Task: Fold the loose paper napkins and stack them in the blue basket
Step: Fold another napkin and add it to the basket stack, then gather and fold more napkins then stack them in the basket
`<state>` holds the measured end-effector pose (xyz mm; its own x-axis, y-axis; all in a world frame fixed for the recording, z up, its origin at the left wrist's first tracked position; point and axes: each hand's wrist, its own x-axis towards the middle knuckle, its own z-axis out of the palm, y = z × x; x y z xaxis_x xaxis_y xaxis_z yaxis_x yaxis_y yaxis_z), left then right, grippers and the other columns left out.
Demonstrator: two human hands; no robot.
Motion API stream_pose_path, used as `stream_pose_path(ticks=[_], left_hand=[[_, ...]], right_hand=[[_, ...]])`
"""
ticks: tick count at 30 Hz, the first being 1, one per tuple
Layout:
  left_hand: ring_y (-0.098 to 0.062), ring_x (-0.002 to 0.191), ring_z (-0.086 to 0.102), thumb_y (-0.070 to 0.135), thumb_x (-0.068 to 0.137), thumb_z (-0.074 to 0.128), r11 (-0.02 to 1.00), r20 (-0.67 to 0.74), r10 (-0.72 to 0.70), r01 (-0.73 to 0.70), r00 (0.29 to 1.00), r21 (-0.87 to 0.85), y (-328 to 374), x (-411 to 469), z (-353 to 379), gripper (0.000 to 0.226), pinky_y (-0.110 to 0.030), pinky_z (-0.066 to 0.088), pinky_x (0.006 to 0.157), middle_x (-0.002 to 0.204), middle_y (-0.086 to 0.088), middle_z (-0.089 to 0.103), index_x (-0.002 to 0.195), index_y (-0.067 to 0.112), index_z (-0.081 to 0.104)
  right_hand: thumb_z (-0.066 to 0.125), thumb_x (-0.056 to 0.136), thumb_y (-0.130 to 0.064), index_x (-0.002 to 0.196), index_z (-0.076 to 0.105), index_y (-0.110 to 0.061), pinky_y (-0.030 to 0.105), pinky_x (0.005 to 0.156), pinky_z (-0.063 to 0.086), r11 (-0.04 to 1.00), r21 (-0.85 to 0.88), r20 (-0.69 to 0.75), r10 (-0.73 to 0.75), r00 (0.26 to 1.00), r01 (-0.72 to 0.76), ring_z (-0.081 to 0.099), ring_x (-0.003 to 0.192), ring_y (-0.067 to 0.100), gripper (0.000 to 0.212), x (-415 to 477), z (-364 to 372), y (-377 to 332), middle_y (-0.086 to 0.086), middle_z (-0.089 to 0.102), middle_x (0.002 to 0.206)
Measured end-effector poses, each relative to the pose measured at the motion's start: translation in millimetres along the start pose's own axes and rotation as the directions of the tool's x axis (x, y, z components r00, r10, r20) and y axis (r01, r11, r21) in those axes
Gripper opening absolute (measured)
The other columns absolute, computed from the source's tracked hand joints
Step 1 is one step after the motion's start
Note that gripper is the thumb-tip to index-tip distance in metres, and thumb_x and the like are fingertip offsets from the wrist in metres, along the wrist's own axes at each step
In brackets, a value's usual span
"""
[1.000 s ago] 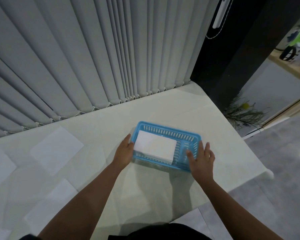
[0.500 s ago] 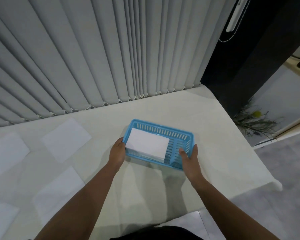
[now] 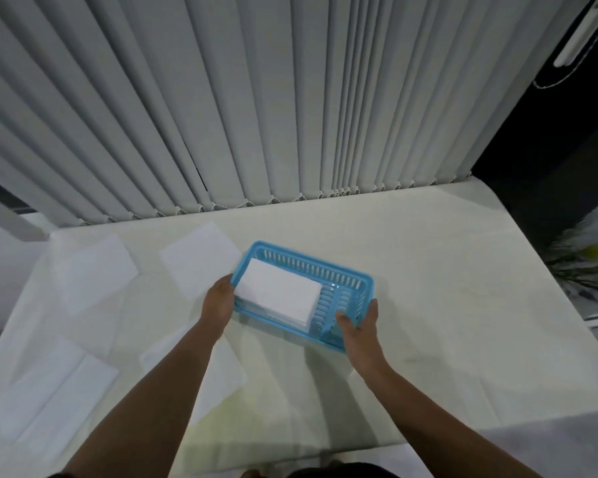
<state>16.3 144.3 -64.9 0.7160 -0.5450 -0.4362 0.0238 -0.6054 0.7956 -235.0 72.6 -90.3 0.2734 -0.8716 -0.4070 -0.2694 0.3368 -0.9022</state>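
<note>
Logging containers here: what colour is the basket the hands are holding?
Light blue basket, slatted walls; the head view shows it clearly.

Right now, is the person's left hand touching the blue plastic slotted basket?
Touching. The head view shows the left hand pressed against the short end of the blue plastic slotted basket, its fingers curled onto the rim beside the stack of folded white paper napkins.

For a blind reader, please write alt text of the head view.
Left hand and right hand grip the ends of a blue plastic basket holding a stack of folded white paper napkins; unfolded white napkins lie left on the pale table.
</note>
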Motion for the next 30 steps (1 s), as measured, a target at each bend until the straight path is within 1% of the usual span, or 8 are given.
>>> stream_pose_path(ticks=[3,6,8,10,12,15,22,30], left_hand=[[-0.027,0.089,0.060,0.021,0.089,0.032,0.999,0.041,0.019,-0.020,0.999,0.036,-5.7,9.2,-12.6,0.034,-0.047,0.050,0.089,0.095,-0.008,0.067,0.087,0.020,0.066],[-0.026,0.087,0.060,0.022,0.087,0.033,0.996,0.097,0.062,-0.067,0.993,0.052,-10.2,16.6,-20.2,0.033,-0.047,0.051,0.087,0.088,-0.003,0.066,0.077,0.025,0.065],[-0.025,0.083,0.060,0.019,0.086,0.033,0.997,0.131,0.060,-0.065,0.990,0.035,-11.7,21.6,-23.4,0.037,-0.044,0.051,0.081,0.080,0.000,0.065,0.071,0.029,0.066],[-0.023,0.080,0.061,0.019,0.086,0.035,0.999,0.181,0.041,-0.043,0.983,0.007,-13.6,25.0,-27.2,0.041,-0.039,0.050,0.076,0.077,0.003,0.067,0.068,0.034,0.069],[-0.024,0.091,0.063,0.020,0.091,0.035,0.995,0.239,0.081,-0.091,0.968,0.035,-15.1,28.5,-34.2,0.039,-0.038,0.050,0.083,0.094,0.000,0.070,0.088,0.037,0.071],[-0.027,0.118,0.055,0.021,0.100,0.031,0.966,0.197,0.152,-0.187,0.969,0.177,-17.0,41.2,-52.6,0.037,-0.039,0.042,0.105,0.133,-0.008,0.056,0.130,0.017,0.052],[-0.028,0.120,0.053,0.015,0.096,0.045,0.890,0.102,0.253,-0.273,0.962,0.365,-20.2,87.6,-119.4,0.032,-0.035,0.037,0.105,0.131,-0.012,0.058,0.126,0.010,0.054],[-0.029,0.119,0.051,0.021,0.093,0.049,0.821,0.076,0.206,-0.215,0.976,0.529,-17.8,133.8,-161.7,0.037,-0.041,0.042,0.102,0.123,-0.013,0.057,0.129,0.017,0.050]], right_hand=[[0.062,0.090,-0.020,0.148,0.014,-0.012,0.045,0.103,0.045,1.000,-0.010,-0.039,0.027,0.999,-0.027,0.053,0.123,0.024,0.075,-7.6,15.7,-2.6,0.008,0.051,0.137],[0.063,0.089,-0.024,0.150,0.012,-0.007,0.049,0.112,0.031,0.993,-0.105,-0.133,0.038,0.990,-0.052,0.041,0.134,0.031,0.081,-15.2,29.4,-4.1,0.018,0.039,0.148],[0.061,0.089,-0.036,0.152,0.009,-0.008,0.046,0.117,0.018,0.904,-0.414,-0.262,-0.005,0.965,-0.108,0.027,0.140,0.034,0.086,-24.0,39.4,-3.8,0.020,0.026,0.155],[0.059,0.088,-0.041,0.152,0.009,-0.008,0.049,0.116,0.012,0.731,-0.674,-0.318,-0.153,0.936,-0.109,0.018,0.142,0.038,0.087,-34.6,54.6,-5.6,0.020,0.012,0.158],[0.060,0.087,-0.040,0.152,0.012,-0.009,0.054,0.115,0.011,0.640,-0.766,-0.275,-0.246,0.929,-0.058,0.015,0.143,0.041,0.087,-41.0,74.6,-12.1,0.020,0.006,0.159],[0.059,0.087,-0.038,0.151,0.018,-0.011,0.056,0.116,0.007,0.550,-0.835,-0.197,-0.324,0.925,0.015,0.012,0.144,0.043,0.081,-35.4,106.4,-26.5,0.020,0.005,0.159],[0.048,0.091,-0.036,0.150,0.023,-0.021,0.050,0.117,0.003,0.394,-0.891,0.064,-0.381,0.922,0.224,0.008,0.146,0.034,0.066,14.0,190.3,-82.3,0.011,0.006,0.161],[0.039,0.095,-0.031,0.149,0.022,-0.019,0.046,0.119,0.010,0.154,-0.875,0.425,-0.209,0.881,0.459,0.014,0.145,0.031,0.058,90.1,274.7,-124.3,0.005,0.015,0.160]])
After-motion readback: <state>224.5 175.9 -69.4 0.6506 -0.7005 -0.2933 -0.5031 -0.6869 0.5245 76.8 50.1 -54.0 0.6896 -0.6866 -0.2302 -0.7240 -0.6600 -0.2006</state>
